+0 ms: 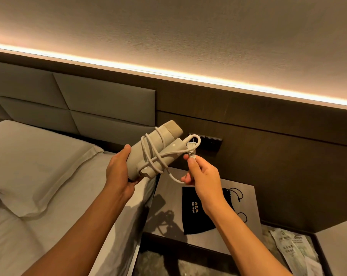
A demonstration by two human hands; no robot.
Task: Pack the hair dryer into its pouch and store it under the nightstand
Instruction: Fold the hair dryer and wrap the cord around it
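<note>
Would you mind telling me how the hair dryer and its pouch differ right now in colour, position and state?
The hair dryer is pale beige, while the pouch is black with gold lettering. The hair dryer is held in the air by the left hand; the pouch lies flat on the nightstand. The hair dryer has its cord wound around it, with the plug end pinched by the right hand; the pouch's drawstrings lie loose. Neither is stored yet.

Hair dryer [158, 148], beige, folded, cord [148, 154] wound around the body; held above the bed edge by the left hand [118, 168], with the right hand [200, 176] pinching the plug [191, 150]. Black pouch [198, 212] with drawstring, lying flat on the nightstand [168, 206], gold lettering apparently reading "Hair Dryer". White pillow [35, 166] on the bed at left.
</note>
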